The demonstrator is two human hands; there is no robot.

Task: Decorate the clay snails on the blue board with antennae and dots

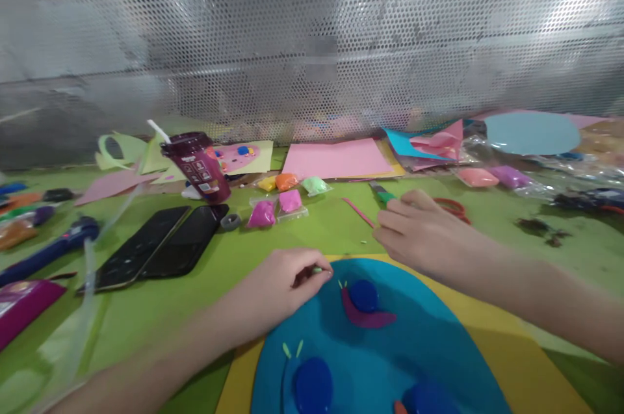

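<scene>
Blue oval sheet (429, 316) lies, in the head view, on a yellow sheet (521, 352) before the person, its near end cut off by the frame. A purple snail (365, 318) with a blue shell lies near its far edge; a second blue shell (313, 385) lies nearer, below two pale green tips (293, 349), and a third shell (431, 399) is partly out of frame. The left hand (290, 281) is at the sheet's far left edge, thumb and forefinger pinching a small green piece (318, 270). The right hand (409, 225) is beyond the far right edge, fingers curled beside a green-handled tool (383, 193); I cannot tell whether they grip it. Open tabletop separates the hands.

A dark red cup (199, 167) carries a white straw (158, 131). Clear packets (263, 212) hold pink lumps; others at right hold salmon and purple ones.

The green table (336, 232) runs back to a perforated metal panel (273, 24), with a pink sheet (336, 157) near its foot.
</scene>
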